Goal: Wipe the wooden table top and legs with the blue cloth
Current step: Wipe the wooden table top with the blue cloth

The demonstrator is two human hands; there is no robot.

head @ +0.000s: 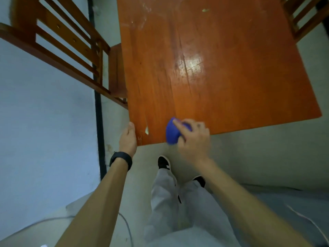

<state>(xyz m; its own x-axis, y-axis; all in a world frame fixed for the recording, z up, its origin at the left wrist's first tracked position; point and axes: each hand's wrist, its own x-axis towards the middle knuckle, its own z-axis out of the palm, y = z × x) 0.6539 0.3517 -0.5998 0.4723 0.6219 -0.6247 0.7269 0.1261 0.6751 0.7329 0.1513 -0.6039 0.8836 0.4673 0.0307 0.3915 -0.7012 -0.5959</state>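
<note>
An orange-brown wooden table top (222, 77) fills the upper middle, seen from above, with pale smudges at its far end and a chipped spot near the front left corner. A bunched blue cloth (171, 132) lies on the table's near edge, and my right hand (193, 139) grips it from the right, fingers curled over it. My left hand (128, 138) holds the table's front left corner, thumb along the edge; the fingers are hidden under the top. A black band sits on that wrist. The table legs are out of sight.
A wooden chair (67, 43) with a slatted back stands against the table's left side, by a pale wall. Another chair (306, 16) stands at the far right. My legs and dark shoes (163, 162) stand on the pale floor. A thin cable (124, 223) runs along the floor.
</note>
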